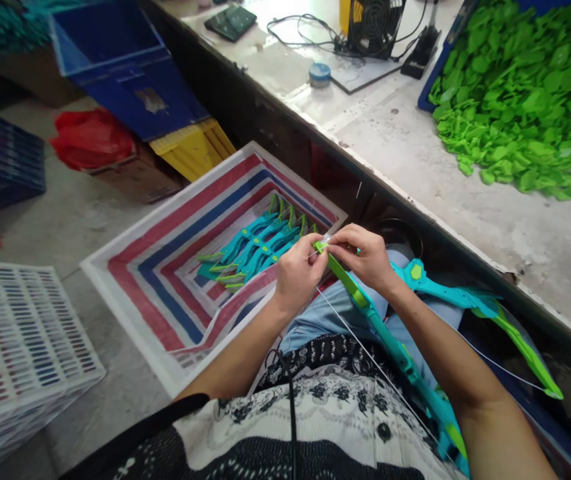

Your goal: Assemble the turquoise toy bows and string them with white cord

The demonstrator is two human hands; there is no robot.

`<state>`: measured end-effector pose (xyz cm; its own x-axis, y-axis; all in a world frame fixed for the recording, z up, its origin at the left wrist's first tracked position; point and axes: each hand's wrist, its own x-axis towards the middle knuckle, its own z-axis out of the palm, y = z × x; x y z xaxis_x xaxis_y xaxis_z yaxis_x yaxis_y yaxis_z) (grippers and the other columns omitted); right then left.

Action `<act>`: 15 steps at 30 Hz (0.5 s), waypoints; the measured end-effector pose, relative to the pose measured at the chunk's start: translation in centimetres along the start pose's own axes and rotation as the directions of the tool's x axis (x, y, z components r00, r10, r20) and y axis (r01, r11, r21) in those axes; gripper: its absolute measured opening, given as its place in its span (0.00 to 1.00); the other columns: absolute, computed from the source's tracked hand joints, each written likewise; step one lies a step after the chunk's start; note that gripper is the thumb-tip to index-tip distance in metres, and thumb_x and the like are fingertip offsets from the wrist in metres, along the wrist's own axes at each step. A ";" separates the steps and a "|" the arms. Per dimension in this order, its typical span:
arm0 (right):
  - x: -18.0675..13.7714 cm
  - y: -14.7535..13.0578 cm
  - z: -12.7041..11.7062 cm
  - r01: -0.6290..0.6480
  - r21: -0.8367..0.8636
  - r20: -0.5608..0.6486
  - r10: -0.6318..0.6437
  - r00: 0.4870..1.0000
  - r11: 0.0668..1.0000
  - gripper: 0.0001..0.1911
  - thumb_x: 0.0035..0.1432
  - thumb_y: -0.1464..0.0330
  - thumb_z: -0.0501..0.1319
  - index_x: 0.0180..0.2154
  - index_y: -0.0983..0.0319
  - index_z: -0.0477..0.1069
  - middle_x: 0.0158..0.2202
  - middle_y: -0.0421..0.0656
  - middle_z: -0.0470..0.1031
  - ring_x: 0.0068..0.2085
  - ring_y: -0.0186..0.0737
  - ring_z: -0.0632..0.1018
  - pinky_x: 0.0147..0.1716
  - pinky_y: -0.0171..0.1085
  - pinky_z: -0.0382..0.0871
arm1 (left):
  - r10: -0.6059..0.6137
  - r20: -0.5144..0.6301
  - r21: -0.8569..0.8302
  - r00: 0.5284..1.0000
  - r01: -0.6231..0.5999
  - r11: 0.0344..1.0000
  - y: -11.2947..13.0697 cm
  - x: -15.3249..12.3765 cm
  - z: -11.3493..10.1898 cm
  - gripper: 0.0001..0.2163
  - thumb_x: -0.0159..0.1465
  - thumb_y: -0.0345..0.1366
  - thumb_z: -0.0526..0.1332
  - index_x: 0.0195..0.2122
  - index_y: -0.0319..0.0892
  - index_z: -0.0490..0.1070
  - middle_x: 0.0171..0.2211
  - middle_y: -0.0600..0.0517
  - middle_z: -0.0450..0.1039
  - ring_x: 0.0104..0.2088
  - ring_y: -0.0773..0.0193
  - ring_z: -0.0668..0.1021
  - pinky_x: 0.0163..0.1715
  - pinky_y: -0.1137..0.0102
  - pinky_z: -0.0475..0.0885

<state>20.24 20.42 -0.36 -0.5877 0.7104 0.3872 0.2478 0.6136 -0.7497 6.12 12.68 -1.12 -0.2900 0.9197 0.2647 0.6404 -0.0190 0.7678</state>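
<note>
My left hand [301, 268] is closed in a pinch on the green tip of a teal and green toy bow [352, 288], which slants down across my lap. Thumb and fingers of my right hand [365, 255] press together at the same tip, where a bit of white string seems to be; the fingers partly hide it. A white string [355, 337] runs from below my left hand along the bow. Beyond my right forearm lies another teal limb with a green end [520, 340], with a thin white string beside it. Whether it belongs to the same bow, I cannot tell.
Several similar bows lie in a large striped-lined basket [130, 313] ahead left. A white perforated crate [30, 333], a blue bin [130, 80] and a yellow crate [195, 148] stand on the floor. The worktable [415, 153] holds green parts [525, 100], a fan [376, 27] and a blue-lidded jar [320, 74].
</note>
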 end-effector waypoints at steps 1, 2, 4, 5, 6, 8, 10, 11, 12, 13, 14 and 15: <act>0.0 -0.2 0.2 0.017 -0.003 -0.001 -0.017 1.000 1.000 0.08 0.62 0.67 0.60 0.32 0.62 0.74 0.32 0.42 0.75 0.34 0.35 0.73 0.37 0.35 0.69 | -0.001 -0.003 -0.015 1.000 0.001 1.000 -0.1 0.0 0.0 0.08 0.61 0.33 0.60 0.41 0.41 0.72 0.21 0.59 0.65 0.23 0.69 0.70 0.30 0.74 0.66; 0.0 -0.4 0.3 0.037 -0.020 -0.004 -0.037 0.999 0.999 0.07 0.62 0.68 0.59 0.31 0.62 0.73 0.32 0.42 0.74 0.34 0.35 0.73 0.37 0.35 0.69 | -0.004 -0.006 -0.031 1.000 0.004 1.000 -0.1 0.0 0.1 0.07 0.61 0.33 0.60 0.41 0.41 0.72 0.22 0.59 0.66 0.23 0.69 0.70 0.30 0.74 0.67; -0.2 -0.6 0.4 0.078 -0.083 -0.009 -0.079 0.997 0.994 0.07 0.61 0.69 0.59 0.30 0.62 0.71 0.31 0.42 0.74 0.35 0.36 0.73 0.37 0.36 0.68 | -0.003 -0.020 -0.054 1.000 0.002 0.999 -0.3 0.1 0.6 0.06 0.61 0.33 0.60 0.39 0.42 0.72 0.26 0.56 0.69 0.26 0.68 0.72 0.31 0.74 0.68; -0.2 -0.4 0.3 0.090 -0.121 -0.013 -0.093 0.996 0.989 0.07 0.61 0.70 0.59 0.29 0.62 0.71 0.31 0.42 0.74 0.35 0.36 0.73 0.37 0.36 0.68 | 0.010 -0.035 -0.068 0.999 -0.012 0.998 -0.4 0.2 0.9 0.05 0.61 0.32 0.60 0.38 0.42 0.72 0.29 0.54 0.71 0.29 0.67 0.74 0.32 0.73 0.69; -0.1 0.1 0.0 0.090 -0.160 -0.023 -0.094 0.995 0.983 0.07 0.61 0.70 0.58 0.29 0.61 0.70 0.30 0.42 0.73 0.35 0.37 0.73 0.36 0.37 0.68 | 0.029 -0.050 -0.090 0.998 -0.033 0.995 -0.6 0.3 1.3 0.03 0.60 0.32 0.60 0.36 0.42 0.71 0.32 0.52 0.73 0.33 0.65 0.75 0.34 0.72 0.70; 0.5 1.8 -1.4 0.031 -0.234 -0.089 -0.053 0.995 0.972 0.08 0.60 0.70 0.58 0.28 0.61 0.70 0.29 0.42 0.72 0.34 0.38 0.72 0.36 0.37 0.67 | 0.069 -0.094 -0.161 0.993 -0.084 0.983 -1.0 0.4 2.2 0.03 0.61 0.30 0.59 0.36 0.41 0.70 0.38 0.49 0.74 0.39 0.63 0.76 0.39 0.70 0.71; 1.6 4.2 -3.7 -0.122 -0.295 -0.291 0.032 0.956 0.948 0.08 0.59 0.69 0.59 0.27 0.61 0.69 0.28 0.42 0.71 0.32 0.38 0.72 0.35 0.38 0.67 | 0.109 -0.123 -0.239 0.986 -0.136 0.961 -1.3 0.5 2.9 0.05 0.63 0.29 0.56 0.37 0.42 0.71 0.38 0.48 0.75 0.40 0.63 0.76 0.42 0.68 0.71; 2.2 5.3 -4.9 -0.221 -0.302 -0.440 0.070 0.895 0.927 0.08 0.57 0.68 0.59 0.26 0.61 0.68 0.27 0.41 0.70 0.31 0.38 0.72 0.34 0.38 0.67 | 0.136 -0.114 -0.261 0.984 -0.162 0.952 -1.4 0.6 3.1 0.06 0.64 0.29 0.55 0.36 0.42 0.71 0.36 0.49 0.75 0.39 0.63 0.76 0.43 0.67 0.71; 2.7 5.9 -5.9 -0.312 -0.285 -0.588 0.092 0.804 0.906 0.07 0.56 0.68 0.59 0.26 0.61 0.68 0.27 0.40 0.69 0.31 0.37 0.72 0.33 0.38 0.68 | 0.163 -0.092 -0.273 0.982 -0.183 0.945 -1.5 0.7 3.2 0.08 0.63 0.29 0.54 0.34 0.42 0.72 0.34 0.49 0.75 0.39 0.63 0.76 0.44 0.66 0.71; 3.0 6.1 -6.6 -0.374 -0.248 -0.701 0.101 0.706 0.894 0.07 0.56 0.67 0.59 0.27 0.61 0.67 0.27 0.40 0.68 0.30 0.37 0.72 0.32 0.38 0.68 | 0.179 -0.062 -0.284 0.982 -0.189 0.940 -1.4 0.9 3.2 0.09 0.63 0.29 0.54 0.32 0.43 0.73 0.33 0.49 0.75 0.39 0.62 0.75 0.45 0.65 0.71; 3.0 5.7 -6.8 -0.393 -0.210 -0.759 0.103 0.642 0.895 0.07 0.56 0.66 0.59 0.28 0.61 0.67 0.27 0.40 0.69 0.30 0.37 0.72 0.31 0.38 0.68 | 0.173 -0.021 -0.304 0.985 -0.171 0.937 -1.3 1.2 3.1 0.09 0.63 0.30 0.55 0.30 0.43 0.74 0.33 0.49 0.76 0.41 0.61 0.75 0.47 0.63 0.70; 2.8 4.8 -6.4 -0.368 -0.183 -0.767 0.102 0.633 0.912 0.07 0.57 0.65 0.59 0.29 0.61 0.68 0.28 0.40 0.70 0.30 0.37 0.73 0.31 0.38 0.69 | 0.136 0.026 -0.344 0.990 -0.119 0.932 -1.1 1.5 2.9 0.09 0.62 0.31 0.57 0.29 0.43 0.76 0.34 0.48 0.76 0.42 0.60 0.75 0.48 0.63 0.69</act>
<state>24.74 27.55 0.61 0.2441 0.7766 0.5808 0.5826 0.3614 -0.7280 7.01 15.23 -3.25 -0.1818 0.9183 0.3516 0.3867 -0.2620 0.8842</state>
